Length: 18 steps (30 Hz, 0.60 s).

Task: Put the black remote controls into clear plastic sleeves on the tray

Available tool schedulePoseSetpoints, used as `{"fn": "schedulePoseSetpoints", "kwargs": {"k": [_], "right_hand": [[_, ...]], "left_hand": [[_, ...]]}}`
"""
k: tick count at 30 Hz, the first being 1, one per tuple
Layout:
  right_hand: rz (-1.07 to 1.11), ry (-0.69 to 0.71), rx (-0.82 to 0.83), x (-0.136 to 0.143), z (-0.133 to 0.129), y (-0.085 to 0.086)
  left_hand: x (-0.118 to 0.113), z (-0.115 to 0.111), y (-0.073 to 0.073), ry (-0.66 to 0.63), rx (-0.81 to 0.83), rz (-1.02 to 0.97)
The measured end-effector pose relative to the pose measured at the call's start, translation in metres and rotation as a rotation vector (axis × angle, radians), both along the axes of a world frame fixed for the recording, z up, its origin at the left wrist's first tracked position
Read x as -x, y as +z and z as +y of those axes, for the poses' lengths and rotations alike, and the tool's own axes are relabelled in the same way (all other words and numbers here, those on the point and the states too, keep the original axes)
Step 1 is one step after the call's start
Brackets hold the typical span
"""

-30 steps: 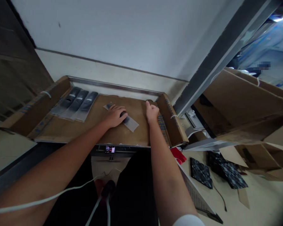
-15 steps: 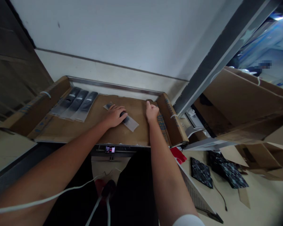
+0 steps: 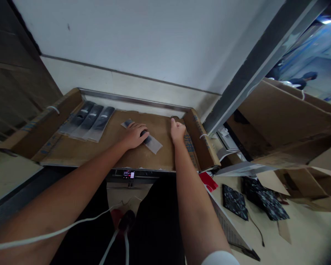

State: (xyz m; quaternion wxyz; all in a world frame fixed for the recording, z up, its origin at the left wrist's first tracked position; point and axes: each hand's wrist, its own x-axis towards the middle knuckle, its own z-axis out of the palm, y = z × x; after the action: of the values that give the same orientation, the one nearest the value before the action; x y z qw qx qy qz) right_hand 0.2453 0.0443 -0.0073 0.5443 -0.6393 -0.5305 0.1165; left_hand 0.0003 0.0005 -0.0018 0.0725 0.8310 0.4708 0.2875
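My left hand [image 3: 135,136] lies over a dark item in a clear plastic sleeve [image 3: 154,144], fingers curved around its middle. Both ends of the sleeve stick out past the hand, and the part beneath the palm is hidden. To the right, my right hand [image 3: 178,131] is closed in a fist with the thumb pointing up, and nothing shows in it. Both hands are over the cardboard-lined tray [image 3: 146,162]. On its left side several similar dark items in clear sleeves [image 3: 89,121] lie side by side.
Raised cardboard sides [image 3: 201,140] bound the tray, and a pale wall [image 3: 132,44] stands behind. A small lit screen [image 3: 128,174] sits below the front edge. At right are a large cardboard box [image 3: 289,117] and dark patterned panels [image 3: 235,202] on the floor. A white cable [image 3: 71,225] crosses my left forearm.
Neither hand has visibly moved, and the sleeved items lie where they were. Only the camera view has shifted very slightly.
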Motion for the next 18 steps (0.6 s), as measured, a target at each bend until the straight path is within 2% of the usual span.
{"fn": "schedulePoseSetpoints", "kwargs": {"k": [18], "right_hand": [[0.041, 0.037, -0.010, -0.0003, -0.0001, -0.0039]], "left_hand": [[0.0007, 0.0001, 0.0008, -0.018, 0.003, -0.033]]}}
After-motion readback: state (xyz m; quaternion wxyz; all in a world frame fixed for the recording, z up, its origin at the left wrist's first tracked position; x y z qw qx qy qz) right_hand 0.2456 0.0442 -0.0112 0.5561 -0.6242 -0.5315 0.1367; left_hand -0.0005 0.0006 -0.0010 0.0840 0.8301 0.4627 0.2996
